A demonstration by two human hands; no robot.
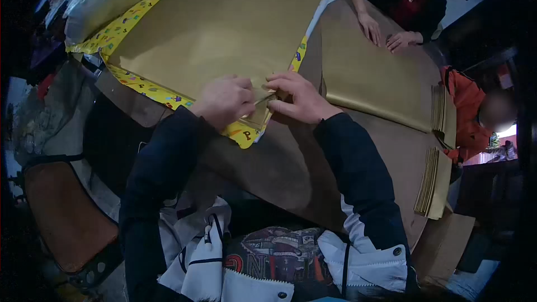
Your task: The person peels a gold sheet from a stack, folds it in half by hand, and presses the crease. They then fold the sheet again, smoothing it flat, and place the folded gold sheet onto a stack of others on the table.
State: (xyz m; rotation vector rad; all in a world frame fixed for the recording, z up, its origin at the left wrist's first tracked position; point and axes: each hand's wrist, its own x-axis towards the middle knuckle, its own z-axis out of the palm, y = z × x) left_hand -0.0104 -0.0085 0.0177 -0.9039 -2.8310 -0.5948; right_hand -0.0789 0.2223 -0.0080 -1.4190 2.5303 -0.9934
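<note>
Across the brown table (pixel 268 168), a masked co-worker (pixel 411 0) stands. Our left hand (pixel 226 99) and right hand (pixel 299 98) pinch the gold sheet's (pixel 224 22) near corner.

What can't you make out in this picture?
In the head view:
Gold sheet, near corner: largely hidden by the left hand and right hand.
Its far side: cut off by the top edge.
Yellow border: small prints too tiny to identify.
Shirt lettering: partly covered by the jacket.
</note>
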